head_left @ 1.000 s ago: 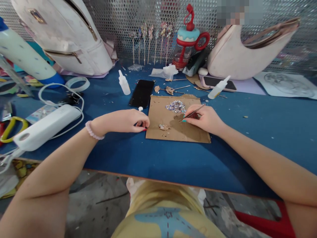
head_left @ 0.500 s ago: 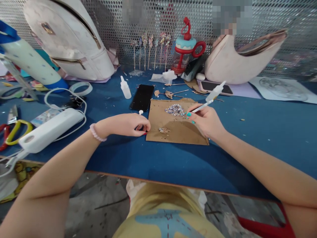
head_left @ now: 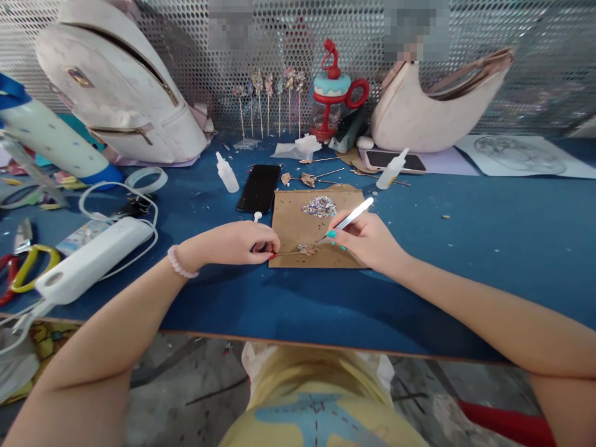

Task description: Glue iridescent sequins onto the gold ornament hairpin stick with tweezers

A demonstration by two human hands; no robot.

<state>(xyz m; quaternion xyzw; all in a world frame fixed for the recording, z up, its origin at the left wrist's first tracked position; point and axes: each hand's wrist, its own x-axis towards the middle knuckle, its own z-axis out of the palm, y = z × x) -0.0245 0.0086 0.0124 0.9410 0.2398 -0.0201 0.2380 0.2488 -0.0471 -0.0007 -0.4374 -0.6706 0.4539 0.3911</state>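
Blue covers the table [head_left: 223, 304], and since pale specks already dot it, any tiny piece that dropped there could be hard to pick out. On it lies a sheet of brown cardboard [head_left: 288, 217], seemingly loose; a forearm or wrist catching its near edge could slide it and jolt all it carries. The right hand [head_left: 367, 241] rests over the sheet's right part, thumb and fingers closed in a pinch around the tweezers; the left hand [head_left: 246, 242], at the left edge, pinches the end of a thin stick. Beyond the left hand is a black phone [head_left: 259, 188], near enough to the cardboard to be nudged if the sheet shifted. Two white bottles [head_left: 226, 174] [head_left: 392, 171] stand farther back; a wide sweep of either arm might tip one. The silvery tweezers [head_left: 354, 214] slant down to the ornament, and too hard a push from them could dent or turn it. A glittering pile [head_left: 320, 207] sits just behind, where a careless knuckle could scatter it. Smallest is the gold-toned ornament [head_left: 307, 249], near the cardboard's front edge; held only by its stick [head_left: 286, 253], it could roll if the left fingers slackened. Whether the tips grip a piece, I cannot tell.
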